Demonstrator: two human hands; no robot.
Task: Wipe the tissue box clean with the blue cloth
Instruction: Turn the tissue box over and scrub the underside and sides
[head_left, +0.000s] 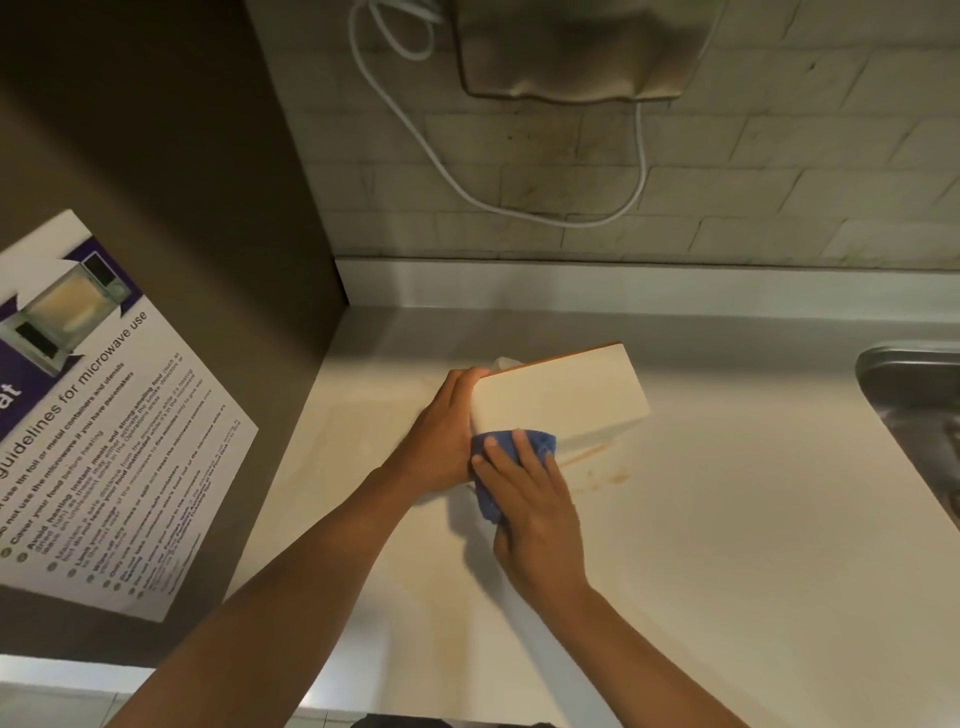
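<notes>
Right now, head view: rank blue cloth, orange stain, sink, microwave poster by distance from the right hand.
From the right hand:
1. blue cloth, under its fingers
2. orange stain, just to its right on the counter
3. sink, far right edge
4. microwave poster, left cabinet wall

One head-worn view looks steeply down and forward, close above the desk (727, 545), wall beyond the grip.

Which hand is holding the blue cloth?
The right hand presses the blue cloth against the tissue box. The left hand only grips the box's end, with no cloth.
</notes>
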